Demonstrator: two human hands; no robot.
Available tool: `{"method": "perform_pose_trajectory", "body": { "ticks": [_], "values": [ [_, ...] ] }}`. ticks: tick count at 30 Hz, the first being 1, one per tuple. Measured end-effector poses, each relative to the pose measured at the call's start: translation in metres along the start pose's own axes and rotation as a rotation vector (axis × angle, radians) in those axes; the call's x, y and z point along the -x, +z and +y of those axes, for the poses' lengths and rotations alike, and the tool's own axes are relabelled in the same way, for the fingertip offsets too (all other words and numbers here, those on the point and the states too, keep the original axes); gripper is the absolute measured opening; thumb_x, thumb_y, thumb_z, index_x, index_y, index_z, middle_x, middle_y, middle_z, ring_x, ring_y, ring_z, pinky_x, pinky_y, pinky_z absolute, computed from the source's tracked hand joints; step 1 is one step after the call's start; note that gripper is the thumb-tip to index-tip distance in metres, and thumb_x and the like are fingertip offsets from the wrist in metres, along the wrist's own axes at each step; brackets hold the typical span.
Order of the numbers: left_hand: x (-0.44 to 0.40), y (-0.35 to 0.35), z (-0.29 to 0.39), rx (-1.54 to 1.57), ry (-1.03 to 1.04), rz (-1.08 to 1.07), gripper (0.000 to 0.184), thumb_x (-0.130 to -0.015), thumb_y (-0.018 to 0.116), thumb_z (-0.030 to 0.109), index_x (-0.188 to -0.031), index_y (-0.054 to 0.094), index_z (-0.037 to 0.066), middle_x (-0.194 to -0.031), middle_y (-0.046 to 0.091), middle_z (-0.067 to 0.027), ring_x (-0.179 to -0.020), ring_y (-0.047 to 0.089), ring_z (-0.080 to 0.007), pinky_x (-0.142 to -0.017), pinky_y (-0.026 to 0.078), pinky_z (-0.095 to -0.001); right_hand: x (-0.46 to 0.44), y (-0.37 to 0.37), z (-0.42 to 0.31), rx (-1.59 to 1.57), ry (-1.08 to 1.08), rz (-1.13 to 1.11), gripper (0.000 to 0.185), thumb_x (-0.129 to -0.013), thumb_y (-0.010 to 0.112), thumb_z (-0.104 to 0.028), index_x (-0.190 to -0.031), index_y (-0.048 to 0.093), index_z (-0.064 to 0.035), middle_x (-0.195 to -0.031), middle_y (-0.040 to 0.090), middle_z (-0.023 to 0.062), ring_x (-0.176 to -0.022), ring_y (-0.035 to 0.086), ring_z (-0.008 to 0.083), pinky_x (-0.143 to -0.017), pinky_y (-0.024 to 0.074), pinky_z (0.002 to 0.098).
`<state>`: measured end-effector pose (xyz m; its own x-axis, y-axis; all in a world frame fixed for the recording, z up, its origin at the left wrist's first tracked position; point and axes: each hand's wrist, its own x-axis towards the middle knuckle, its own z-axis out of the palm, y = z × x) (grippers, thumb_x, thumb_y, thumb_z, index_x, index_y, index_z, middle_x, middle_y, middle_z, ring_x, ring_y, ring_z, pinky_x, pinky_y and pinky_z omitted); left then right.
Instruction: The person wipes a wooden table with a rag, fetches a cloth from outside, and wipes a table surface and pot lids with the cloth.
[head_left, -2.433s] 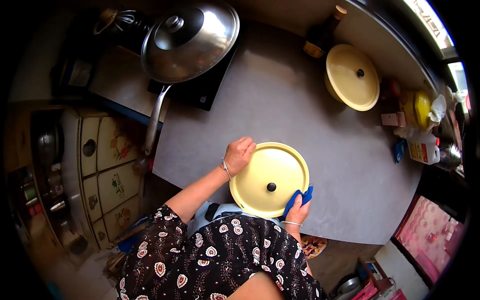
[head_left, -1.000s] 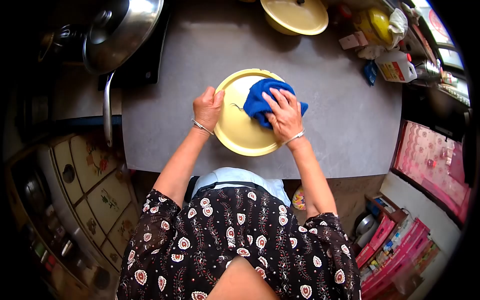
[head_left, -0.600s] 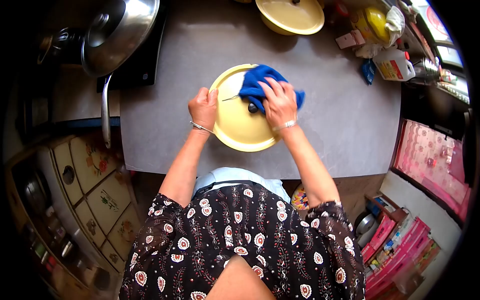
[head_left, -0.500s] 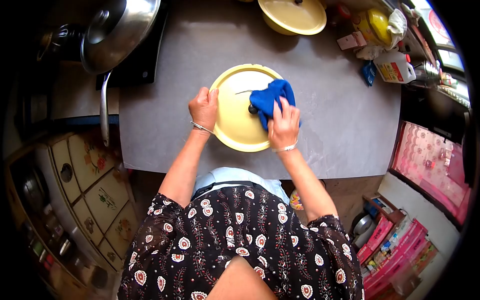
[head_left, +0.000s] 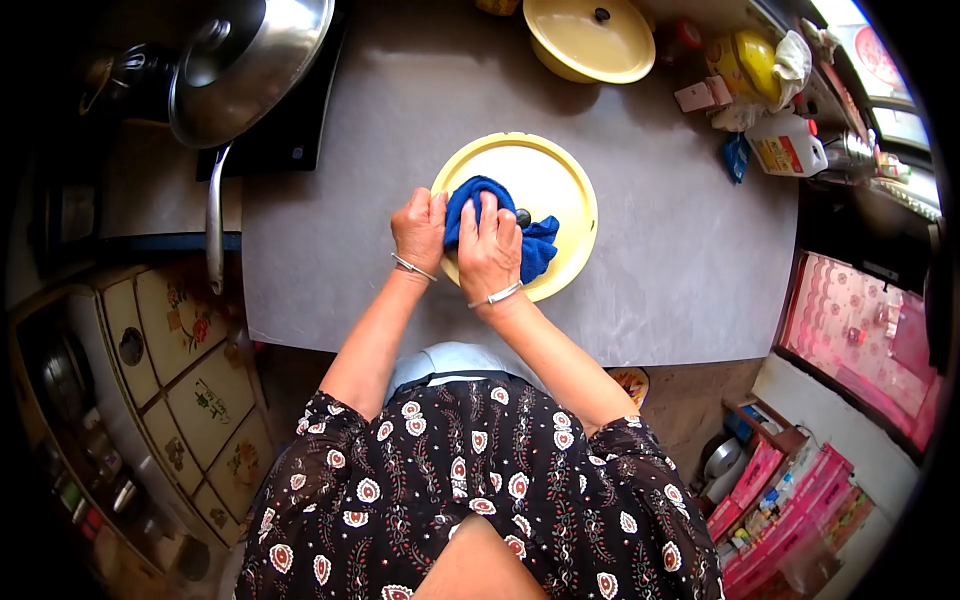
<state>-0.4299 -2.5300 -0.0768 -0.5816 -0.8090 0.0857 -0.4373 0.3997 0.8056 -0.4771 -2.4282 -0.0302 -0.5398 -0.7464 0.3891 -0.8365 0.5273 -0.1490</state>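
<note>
A round yellow lid (head_left: 565, 185) with a black knob (head_left: 522, 217) is held over the grey table, close to its front edge. My left hand (head_left: 418, 228) is closed on the lid's left rim. On the lid's left half, my right hand (head_left: 489, 250) presses a bunched blue cloth (head_left: 538, 246), with the fingers bent over it. The cloth wraps round the left and lower sides of the knob. Both hands are close together, and the palm side of each is hidden.
A yellow lidded pot (head_left: 590, 40) stands at the back. At back left, a steel-lidded pan (head_left: 250, 75) sits on a black cooktop (head_left: 300, 130), its handle (head_left: 215, 220) pointing forward. A white jug (head_left: 787, 145) and small packages (head_left: 703, 95) line the right side.
My right hand and the blue cloth have moved from the lid's right side across to its left, beside my left hand. My left hand still grips the rim.
</note>
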Motion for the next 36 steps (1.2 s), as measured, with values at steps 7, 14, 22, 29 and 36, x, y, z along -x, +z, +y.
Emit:
{"method": "perform_pose_trajectory", "body": {
  "ticks": [7, 14, 22, 29, 36],
  "values": [
    [-0.004, 0.016, 0.008, -0.041, 0.023, 0.037, 0.017, -0.082, 0.056, 0.012, -0.069, 0.047, 0.004, -0.061, 0.054, -0.0173, -0.054, 0.054, -0.0357, -0.048, 0.042, -0.0432, -0.065, 0.018, 0.012, 0.07, 0.221, -0.118, 0.031, -0.068, 0.061, -0.011, -0.096, 0.055, 0.0026, -0.107, 0.05, 0.0207, -0.087, 0.047, 0.0319, -0.072, 0.0454, 0.0357],
    [-0.042, 0.014, -0.009, -0.121, -0.028, 0.185, 0.018, -0.081, 0.055, 0.011, -0.067, 0.047, 0.003, -0.058, 0.053, -0.0179, -0.052, 0.054, -0.0352, -0.047, 0.041, -0.0429, -0.072, 0.038, 0.015, -0.026, -0.143, 0.055, 0.019, -0.07, 0.055, -0.01, -0.085, 0.057, 0.0007, -0.104, 0.052, 0.0169, -0.081, 0.049, 0.0281, -0.062, 0.0436, 0.0333],
    [-0.09, -0.001, -0.023, -0.078, -0.138, 0.363, 0.031, -0.083, 0.059, 0.018, -0.06, 0.044, 0.002, -0.049, 0.046, -0.0156, -0.041, 0.043, -0.0245, -0.043, 0.036, -0.0378, -0.05, 0.007, 0.021, -0.259, -0.142, -0.14, 0.026, -0.067, 0.056, -0.001, -0.094, 0.059, -0.0023, -0.111, 0.053, 0.012, -0.082, 0.049, 0.0284, -0.07, 0.0459, 0.0344],
    [-0.17, -0.006, -0.032, -0.204, -0.259, 0.477, 0.028, -0.083, 0.057, 0.021, -0.066, 0.052, 0.0, -0.061, 0.056, -0.0222, -0.058, 0.056, -0.0401, -0.051, 0.041, -0.0458, -0.038, 0.009, 0.062, -0.473, 0.146, -0.097, 0.037, -0.067, 0.051, 0.006, -0.103, 0.056, 0.0005, -0.106, 0.052, 0.0224, -0.087, 0.048, 0.039, -0.079, 0.0435, 0.043],
    [-0.241, 0.016, -0.041, -0.091, -0.437, 0.513, 0.033, -0.086, 0.053, 0.027, -0.073, 0.057, -0.004, -0.07, 0.06, -0.0231, -0.066, 0.058, -0.0382, -0.062, 0.045, -0.0457, -0.018, 0.016, 0.072, -0.521, 0.222, -0.108, 0.032, -0.067, 0.052, 0.005, -0.099, 0.057, 0.0018, -0.103, 0.055, 0.0227, -0.085, 0.05, 0.0377, -0.078, 0.0435, 0.0429]
  ]
}}
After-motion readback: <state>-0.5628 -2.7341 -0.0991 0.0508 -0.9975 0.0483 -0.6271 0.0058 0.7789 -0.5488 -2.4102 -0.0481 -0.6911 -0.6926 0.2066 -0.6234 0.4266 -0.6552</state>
